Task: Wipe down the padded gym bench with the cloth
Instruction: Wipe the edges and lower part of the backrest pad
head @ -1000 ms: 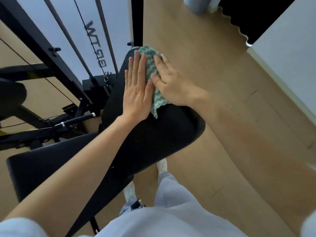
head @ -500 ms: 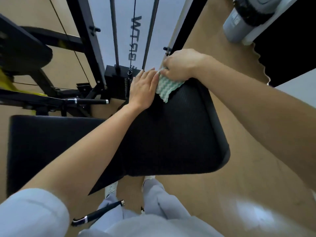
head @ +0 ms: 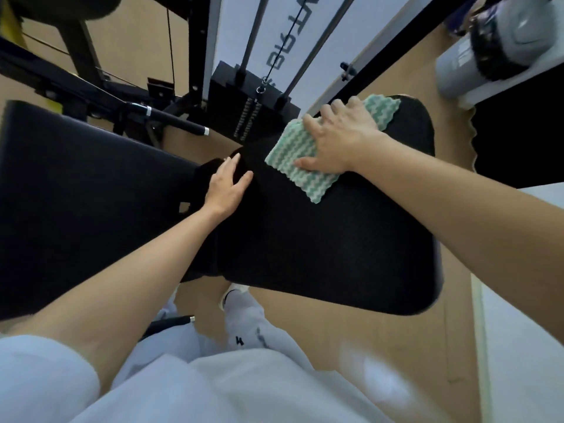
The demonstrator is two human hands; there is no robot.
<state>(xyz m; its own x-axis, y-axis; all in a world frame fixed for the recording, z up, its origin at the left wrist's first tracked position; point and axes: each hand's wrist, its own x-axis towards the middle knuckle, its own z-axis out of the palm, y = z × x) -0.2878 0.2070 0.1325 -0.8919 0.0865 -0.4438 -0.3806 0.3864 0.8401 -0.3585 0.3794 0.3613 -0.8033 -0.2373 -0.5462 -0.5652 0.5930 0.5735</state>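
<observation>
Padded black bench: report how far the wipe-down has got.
Done: cannot tell; the padded black bench shows no wet streaks. In hand: the right hand presses the green-and-white wavy cloth flat on the pad's far end, while the left hand braces its edge. Left: the near pad and the second black pad.

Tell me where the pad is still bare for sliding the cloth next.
Bare pad runs from the cloth toward the near rounded edge, between both forearms. A smaller bare strip lies right of the right hand. It is crowded at the far left corner, where the left hand rests on the pad's edge.
</observation>
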